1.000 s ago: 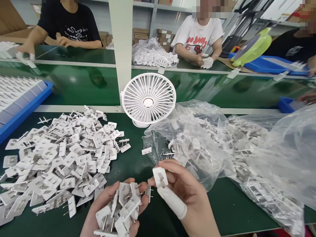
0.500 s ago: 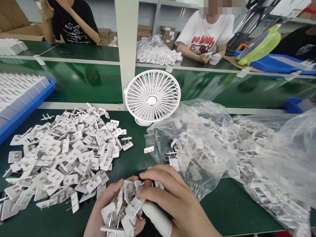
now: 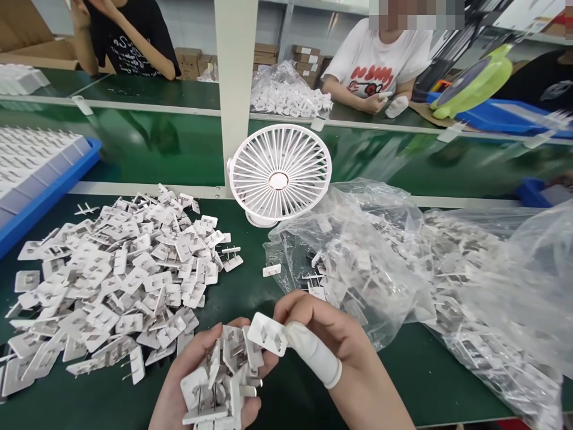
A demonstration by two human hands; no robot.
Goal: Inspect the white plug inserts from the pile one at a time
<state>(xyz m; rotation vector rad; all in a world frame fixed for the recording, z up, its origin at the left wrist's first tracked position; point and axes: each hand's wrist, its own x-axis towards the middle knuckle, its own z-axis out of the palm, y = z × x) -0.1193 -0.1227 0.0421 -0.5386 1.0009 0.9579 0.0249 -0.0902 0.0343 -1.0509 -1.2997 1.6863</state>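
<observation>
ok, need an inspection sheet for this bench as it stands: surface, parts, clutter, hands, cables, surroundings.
Surface: green table mat, largely covered.
Job's things: loose pile of white two-prong plug plates at left; clear plastic bags of the same at right.
Clutter: white desk fan at the back edge; one stray plate beside the bags.
Hands: left hand cups a handful of plates; right hand, finger cot on one finger, pinches a single plate beside it.
Cables: nothing seen.
Surroundings: blue tray at far left; green conveyor belt behind; co-workers seated across it.
</observation>
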